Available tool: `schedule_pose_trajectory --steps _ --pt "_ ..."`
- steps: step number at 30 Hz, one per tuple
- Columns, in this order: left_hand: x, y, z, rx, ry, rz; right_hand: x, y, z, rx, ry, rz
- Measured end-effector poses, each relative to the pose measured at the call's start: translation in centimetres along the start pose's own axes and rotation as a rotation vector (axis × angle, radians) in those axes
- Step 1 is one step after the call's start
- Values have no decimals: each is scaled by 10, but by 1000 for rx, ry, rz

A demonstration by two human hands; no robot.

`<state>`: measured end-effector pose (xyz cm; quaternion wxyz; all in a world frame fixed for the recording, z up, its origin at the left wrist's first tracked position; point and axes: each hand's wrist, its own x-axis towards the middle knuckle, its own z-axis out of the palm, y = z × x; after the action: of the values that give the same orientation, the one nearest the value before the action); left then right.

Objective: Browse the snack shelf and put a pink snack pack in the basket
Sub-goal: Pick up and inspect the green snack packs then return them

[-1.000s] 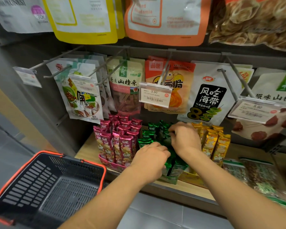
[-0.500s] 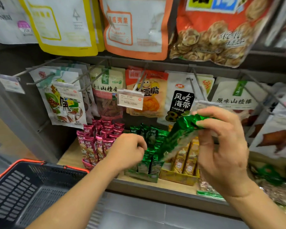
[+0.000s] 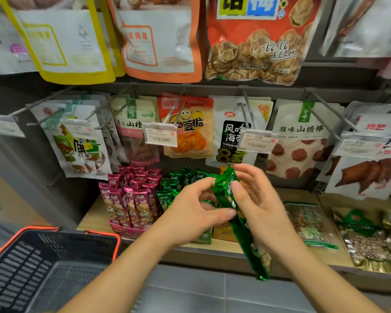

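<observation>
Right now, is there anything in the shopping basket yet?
Empty, as far as shows: the basket has a bare mesh floor with nothing lying on it. Its near left part is cut off by the frame.

Even, fairly bright store light fell from above, with soft shadows under the hanging bags. Glare streaked the orange-edged pouch [image 3: 160, 37]. Edges bowed with wide-angle distortion, and the basket [image 3: 43, 267] was motion-blurred.

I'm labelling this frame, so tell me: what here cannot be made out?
- Yellow display box: head view, mostly hidden behind the left hand, right hand and green snack pack.
- Basket: head view, cut off by left and bottom edges.
- Far-left price tag: head view, print too blurred.
</observation>
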<state>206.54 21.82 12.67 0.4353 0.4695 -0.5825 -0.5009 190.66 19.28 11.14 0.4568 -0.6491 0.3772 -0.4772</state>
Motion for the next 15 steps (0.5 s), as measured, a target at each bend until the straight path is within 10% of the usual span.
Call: schedule_pose_trajectory --steps 9,15 --pt "6 12 -26 -56 321 77 -3 10 -6 -331 -259 113" --pt "5 10 -32 58 201 39 -13 15 2 -501 -290 104"
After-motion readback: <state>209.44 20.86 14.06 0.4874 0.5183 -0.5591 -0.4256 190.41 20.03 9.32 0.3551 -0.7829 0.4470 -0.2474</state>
